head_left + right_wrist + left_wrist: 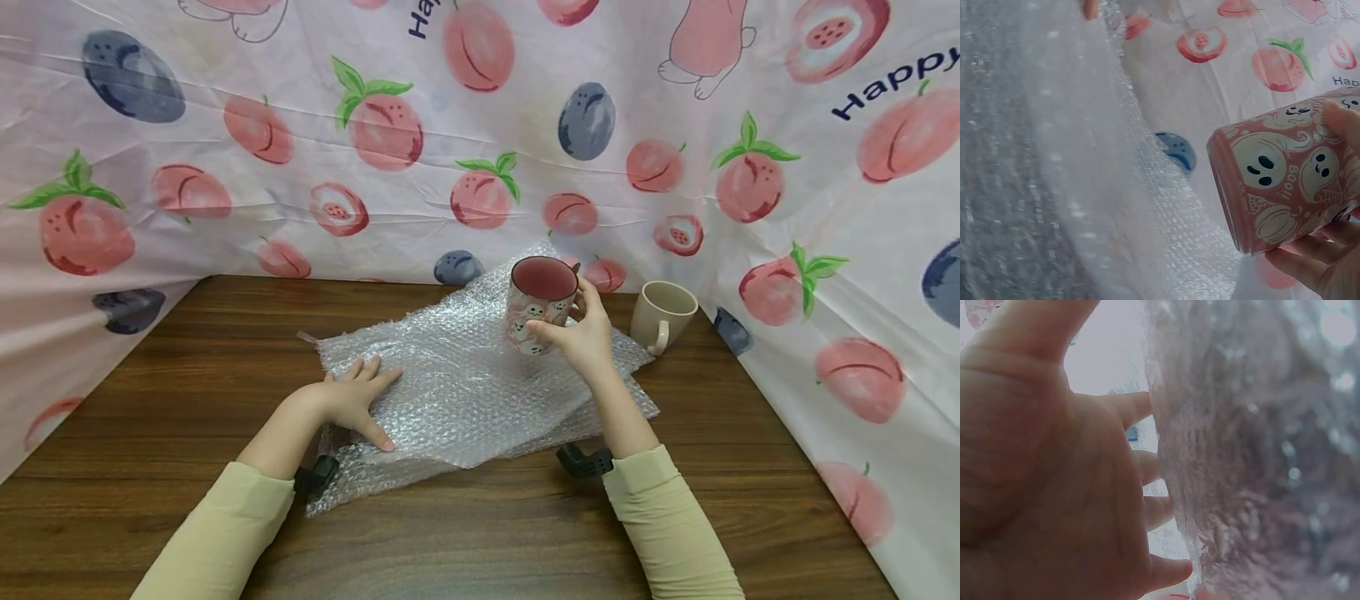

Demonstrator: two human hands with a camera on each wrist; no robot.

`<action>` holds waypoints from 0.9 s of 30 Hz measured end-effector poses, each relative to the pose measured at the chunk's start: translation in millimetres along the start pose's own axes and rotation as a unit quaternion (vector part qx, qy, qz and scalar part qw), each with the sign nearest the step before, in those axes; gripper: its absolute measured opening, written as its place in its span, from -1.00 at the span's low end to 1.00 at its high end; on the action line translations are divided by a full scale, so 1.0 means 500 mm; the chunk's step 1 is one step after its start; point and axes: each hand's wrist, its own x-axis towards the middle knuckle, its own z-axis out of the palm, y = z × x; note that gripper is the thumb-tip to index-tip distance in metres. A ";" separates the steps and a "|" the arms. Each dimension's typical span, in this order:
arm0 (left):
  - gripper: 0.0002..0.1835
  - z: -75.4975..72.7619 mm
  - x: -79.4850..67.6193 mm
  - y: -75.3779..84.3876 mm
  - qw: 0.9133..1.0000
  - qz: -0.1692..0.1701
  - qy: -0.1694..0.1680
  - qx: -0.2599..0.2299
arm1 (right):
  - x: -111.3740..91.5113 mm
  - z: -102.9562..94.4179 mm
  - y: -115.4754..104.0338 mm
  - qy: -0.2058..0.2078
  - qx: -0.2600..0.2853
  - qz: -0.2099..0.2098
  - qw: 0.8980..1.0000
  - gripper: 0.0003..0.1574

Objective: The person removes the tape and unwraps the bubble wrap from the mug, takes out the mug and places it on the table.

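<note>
A pink mug [536, 321] with white ghost and pumpkin drawings is gripped by my right hand [588, 333], thumb on the near side and fingers by the handle. In the right wrist view the mug [1285, 172] is seen from the side, its base apart from the wrap. Below it a sheet of bubble wrap [465, 383] lies spread over the table, creased and uneven at its edges. My left hand [360, 400] rests with spread fingers on the wrap's left part. In the left wrist view those fingertips [1172, 572] touch the wrap [1254, 456].
A cream mug [663, 317] stands upright at the right, beside the wrap's right corner, its handle toward me. The brown wooden table [465, 542] is bordered at the back and sides by a white curtain [420, 208] printed with fruit.
</note>
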 end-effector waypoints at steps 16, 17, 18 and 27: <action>0.35 0.002 0.001 -0.003 1.000 0.002 0.001 0.003 | -0.002 -0.072 -0.056 0.015 -0.026 0.001 1.000 0.08; 0.35 0.002 0.000 -0.002 1.000 0.002 0.001 0.002 | -0.001 -0.077 -0.057 0.016 -0.027 0.003 0.999 0.08; 0.35 0.002 0.000 -0.002 1.000 0.002 0.002 0.001 | -0.001 -0.082 -0.058 0.017 -0.028 0.006 0.999 0.08; 0.35 0.001 -0.001 0.001 1.000 0.000 0.004 0.001 | 0.003 -0.128 -0.054 0.030 -0.040 0.016 0.999 0.07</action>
